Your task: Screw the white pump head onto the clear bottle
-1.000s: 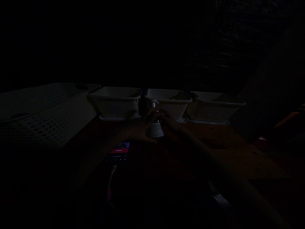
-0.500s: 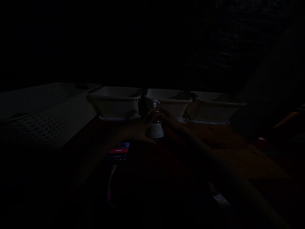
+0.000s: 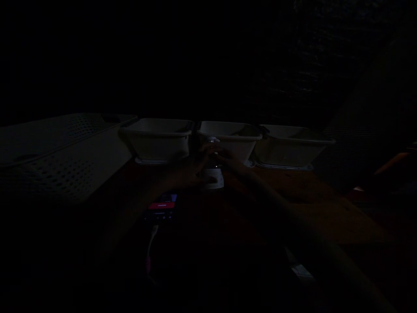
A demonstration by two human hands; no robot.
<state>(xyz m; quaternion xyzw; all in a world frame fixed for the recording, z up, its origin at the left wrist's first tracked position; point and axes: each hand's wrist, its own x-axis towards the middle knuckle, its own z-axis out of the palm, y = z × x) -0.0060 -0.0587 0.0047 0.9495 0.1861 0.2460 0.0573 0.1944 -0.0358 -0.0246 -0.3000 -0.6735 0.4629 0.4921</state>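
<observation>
The scene is very dark. A small bottle with a pale label and a white pump top stands on the brown table, just in front of the middle bin. My left hand is wrapped round the bottle's left side, its fingers up at the neck. My right hand closes on the bottle's top from the right. Most of the bottle is hidden behind the fingers.
Three white bins stand in a row at the table's far side. A perforated white crate lies at the left. A lit phone with a cable lies near my left forearm.
My left hand has slid up the bottle and now covers more of its label and neck. The right hand stays at the top.
</observation>
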